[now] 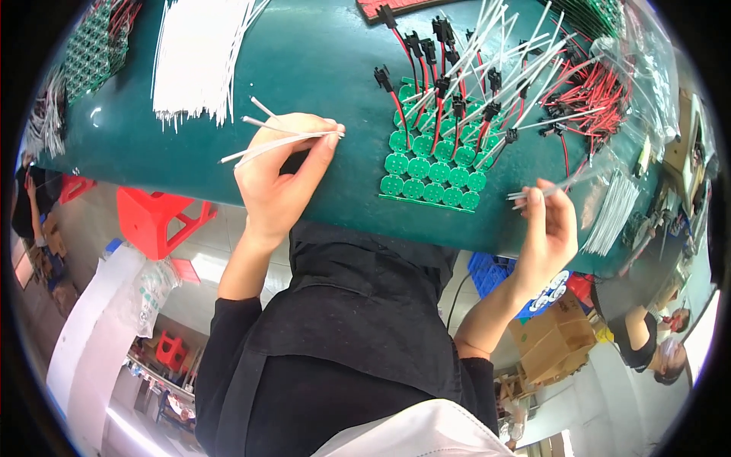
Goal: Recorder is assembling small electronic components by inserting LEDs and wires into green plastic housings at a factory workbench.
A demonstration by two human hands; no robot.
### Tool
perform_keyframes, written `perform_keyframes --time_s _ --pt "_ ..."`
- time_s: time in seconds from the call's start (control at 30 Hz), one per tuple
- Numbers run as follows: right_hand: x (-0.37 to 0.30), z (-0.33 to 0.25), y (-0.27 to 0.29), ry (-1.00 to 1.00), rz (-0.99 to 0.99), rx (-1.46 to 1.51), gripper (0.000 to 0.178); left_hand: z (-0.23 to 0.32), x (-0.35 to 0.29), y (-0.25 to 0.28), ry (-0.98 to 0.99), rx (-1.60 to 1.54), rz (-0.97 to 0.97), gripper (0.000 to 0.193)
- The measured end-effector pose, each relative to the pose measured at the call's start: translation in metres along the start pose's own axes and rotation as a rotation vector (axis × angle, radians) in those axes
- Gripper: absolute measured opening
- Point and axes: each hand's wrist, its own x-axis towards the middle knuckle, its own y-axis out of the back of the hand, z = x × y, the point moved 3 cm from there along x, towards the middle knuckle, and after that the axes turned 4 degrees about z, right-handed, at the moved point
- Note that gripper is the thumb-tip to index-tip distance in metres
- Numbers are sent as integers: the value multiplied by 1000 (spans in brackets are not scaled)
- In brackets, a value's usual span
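Note:
My left hand [278,179] is raised over the table with thumb and fingertips pinched on a few thin white wires [259,123], whose long ends fan out to the left. To the right, past the circuit boards, my right hand [550,228] has its thumb and fingers closed on several thin whitish wires [518,196]. Between the hands lies a panel of round green circuit boards [438,172]. Red and black leads with black plugs [382,76] rise from it, and loose white wires [525,72] lie across its far right part.
A thick bundle of white wires [194,65] lies far left, near stacked green boards [95,53]. Red-black leads [594,95], a clear plastic bag [643,57] and another whitish wire bundle [613,213] are on the right. A red stool [152,221] stands beyond the table's left front edge.

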Motion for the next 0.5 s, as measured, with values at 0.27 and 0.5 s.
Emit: perform_keyframes --time_s 0.27,0.5 --pt "-50 -26 -76 236 -200 157 12 9 -7 -23 69 -207 -79 17" --pt "-46 -24 -103 398 -123 12 17 10 -3 -27 -12 -98 -77 14"
